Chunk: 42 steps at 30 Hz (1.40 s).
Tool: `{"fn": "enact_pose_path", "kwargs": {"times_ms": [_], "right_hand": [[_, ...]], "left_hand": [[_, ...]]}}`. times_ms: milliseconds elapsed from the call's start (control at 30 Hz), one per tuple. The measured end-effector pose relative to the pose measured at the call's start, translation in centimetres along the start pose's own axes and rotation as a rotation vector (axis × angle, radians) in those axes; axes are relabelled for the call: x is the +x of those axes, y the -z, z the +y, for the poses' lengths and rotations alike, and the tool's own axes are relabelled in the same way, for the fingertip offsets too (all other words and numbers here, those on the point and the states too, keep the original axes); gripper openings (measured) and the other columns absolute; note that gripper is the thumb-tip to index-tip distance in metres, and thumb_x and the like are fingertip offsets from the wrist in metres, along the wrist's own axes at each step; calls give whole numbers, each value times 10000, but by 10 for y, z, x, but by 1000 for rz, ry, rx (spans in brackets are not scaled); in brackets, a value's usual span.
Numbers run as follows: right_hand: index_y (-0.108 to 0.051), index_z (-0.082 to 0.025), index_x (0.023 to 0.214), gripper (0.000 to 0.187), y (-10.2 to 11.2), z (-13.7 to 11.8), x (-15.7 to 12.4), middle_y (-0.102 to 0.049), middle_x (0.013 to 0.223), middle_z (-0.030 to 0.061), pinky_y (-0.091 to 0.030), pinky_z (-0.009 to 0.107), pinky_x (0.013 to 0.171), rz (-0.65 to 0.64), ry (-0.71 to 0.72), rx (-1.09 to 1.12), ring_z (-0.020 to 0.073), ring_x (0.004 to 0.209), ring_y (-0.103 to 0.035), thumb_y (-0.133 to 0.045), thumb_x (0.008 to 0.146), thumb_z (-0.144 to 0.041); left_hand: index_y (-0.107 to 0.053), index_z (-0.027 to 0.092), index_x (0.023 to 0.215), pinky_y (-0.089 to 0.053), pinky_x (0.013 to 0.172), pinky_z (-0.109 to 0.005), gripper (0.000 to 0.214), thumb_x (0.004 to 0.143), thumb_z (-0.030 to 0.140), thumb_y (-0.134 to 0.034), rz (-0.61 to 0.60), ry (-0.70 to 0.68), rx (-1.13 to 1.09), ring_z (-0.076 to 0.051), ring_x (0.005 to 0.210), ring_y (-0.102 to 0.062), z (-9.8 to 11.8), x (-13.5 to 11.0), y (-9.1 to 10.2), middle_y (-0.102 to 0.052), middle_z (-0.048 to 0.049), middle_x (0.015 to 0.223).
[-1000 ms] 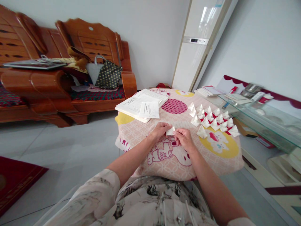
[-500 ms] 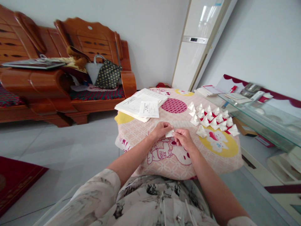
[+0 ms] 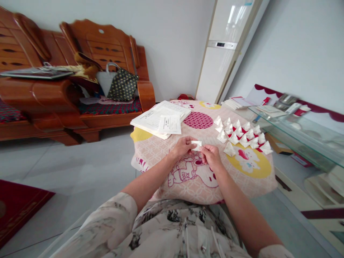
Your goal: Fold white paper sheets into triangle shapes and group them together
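A small folded piece of white paper [image 3: 196, 145] is held up between my two hands, just above the table. My left hand [image 3: 185, 146] pinches its left end between thumb and fingers. At its right end, the thumb and finger of my right hand [image 3: 210, 154] are closed on it. To the right of my hands stand several folded white paper shapes [image 3: 244, 134] with pointed tops, set in rows. One more folded paper shape [image 3: 230, 149] sits a little nearer to me. Beyond my left hand lies a stack of printed sheets [image 3: 150, 120], with a smaller printed slip [image 3: 170, 124] on top.
A pink patterned cloth [image 3: 161, 165] covers the table. On the right is a glass shelf [image 3: 301, 132] with bowls and papers. Wooden chairs [image 3: 107, 43] bearing a bag [image 3: 122, 84] stand at the back left. A tall white cabinet-like unit [image 3: 220, 53] is behind the table.
The folded paper has been raised slightly and turned, so it now shows as a small rectangle between my fingers. The rows of paper shapes and the sheets are unchanged.
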State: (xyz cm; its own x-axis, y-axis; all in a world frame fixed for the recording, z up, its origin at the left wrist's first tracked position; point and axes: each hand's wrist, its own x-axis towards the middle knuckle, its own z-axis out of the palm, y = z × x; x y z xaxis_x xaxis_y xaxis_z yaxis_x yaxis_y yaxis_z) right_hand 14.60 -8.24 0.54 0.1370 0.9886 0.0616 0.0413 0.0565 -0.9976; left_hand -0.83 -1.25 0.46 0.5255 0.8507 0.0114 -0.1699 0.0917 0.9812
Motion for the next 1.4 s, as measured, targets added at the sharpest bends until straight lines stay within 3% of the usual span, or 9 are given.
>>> {"fn": "enact_pose_path", "kwargs": {"times_ms": [333,500,667,800,1033,1133,1233,1300,1400], "right_hand": [[-587,-173,596,288,2,1,0,-521,429,-50,-258,184,285,-38,-55,55,68,291,-412,-698,716,-410],[-566,-173,574,248,-1,-4,1,-547,425,-30,-276,187,258,-22,-240,-14,89,278,-451,-656,749,-324],[-548,-166,583,264,-7,-14,1,-570,433,-10,-306,175,250,128,-464,-135,94,283,-495,-556,847,-169],[-543,-166,584,277,-7,-17,3,-571,410,5,-347,180,264,110,-512,-165,105,279,-500,-579,858,-154],[-555,-167,569,279,0,-24,-3,-571,390,17,-348,196,276,-25,-547,-285,116,274,-482,-599,844,-181],[-563,-170,563,279,12,-26,-5,-570,413,0,-323,182,310,-141,-428,-492,100,314,-491,-599,837,-204],[-635,-172,636,179,29,-21,-1,-614,539,-4,-389,187,445,-86,9,-683,115,494,-573,-608,813,-178],[-684,-174,692,135,38,-16,3,-666,713,26,-463,233,611,-149,298,-798,153,686,-624,-620,807,-148],[-728,-181,779,117,45,-7,9,-660,840,59,-481,303,754,-312,481,-876,189,811,-622,-634,837,-142]], "left_hand": [[-614,92,1152,-439,515,-174,467,725,170,-787,-56,-14,-52,-48,525,-543,-5,2,4,-622,25,715],[-616,111,1200,-352,473,-173,413,789,103,-658,7,-88,332,-55,465,-463,-9,6,7,-514,87,578],[-676,123,1108,-489,717,-229,357,759,49,-658,141,-271,719,-117,758,-623,-11,8,7,-692,-24,879],[-736,137,902,-480,749,-243,136,801,95,-655,-39,-375,923,-132,768,-616,-10,3,6,-692,-35,867],[-755,150,892,-461,769,-240,141,856,131,-619,-275,-482,1063,-151,819,-617,-4,-1,6,-676,-42,851],[-755,159,843,-463,777,-246,153,864,141,-605,-335,-478,1110,-161,832,-617,-3,2,8,-676,-52,855],[-762,177,833,-461,773,-245,160,848,135,-609,-347,-452,1065,-159,810,-619,-1,4,10,-680,-50,852],[-765,186,831,-457,763,-243,155,833,130,-620,-333,-427,1017,-158,795,-624,1,4,11,-686,-48,854],[-759,192,813,-453,759,-246,143,830,133,-630,-321,-384,993,-161,790,-628,3,2,11,-689,-46,862]]}}
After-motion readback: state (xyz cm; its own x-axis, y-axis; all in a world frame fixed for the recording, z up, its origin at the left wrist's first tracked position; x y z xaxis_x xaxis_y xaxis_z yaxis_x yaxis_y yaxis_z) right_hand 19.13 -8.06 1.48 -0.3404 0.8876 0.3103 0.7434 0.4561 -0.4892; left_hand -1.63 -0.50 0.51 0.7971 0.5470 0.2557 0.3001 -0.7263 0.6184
